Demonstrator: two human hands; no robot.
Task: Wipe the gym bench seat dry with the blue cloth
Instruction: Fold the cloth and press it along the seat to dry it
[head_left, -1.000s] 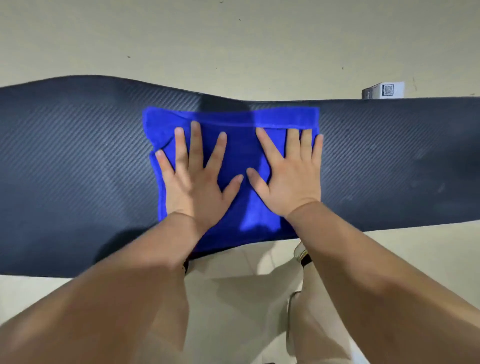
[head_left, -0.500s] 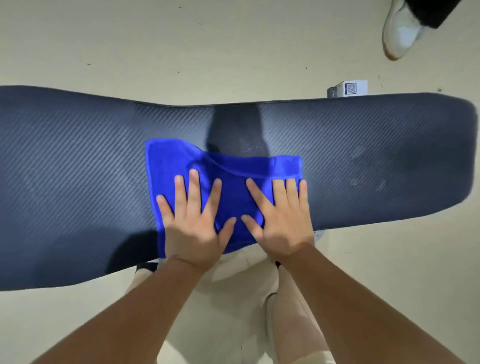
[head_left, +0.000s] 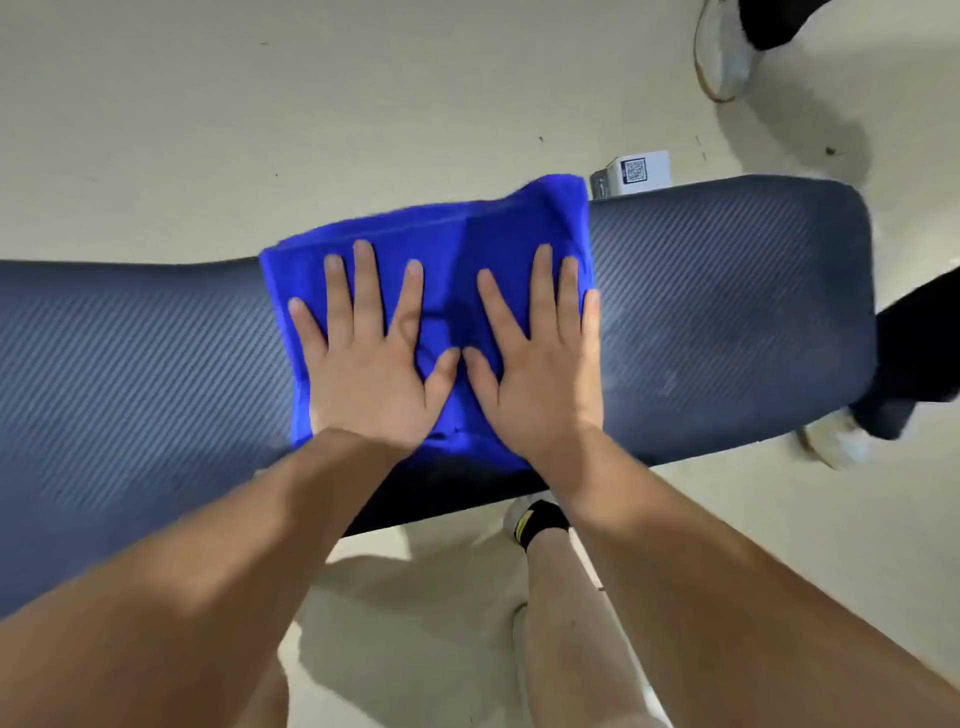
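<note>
Pressing blue cloth (head_left: 457, 244) flat on gym bench seat (head_left: 727, 291).
Left hand (head_left: 371, 358) and right hand (head_left: 540, 364) side by side, fingers spread, palms down, thumbs nearly touching.

Gym floor, by look of it. Long padded bench (head_left: 727, 312) with dark carbon-weave vinyl cover, standing on plain pale floor (head_left: 260, 130). Small white box with QR code (head_left: 636, 171) just behind bench. Another person's white sneakers (head_left: 722, 52) nearby.
</note>
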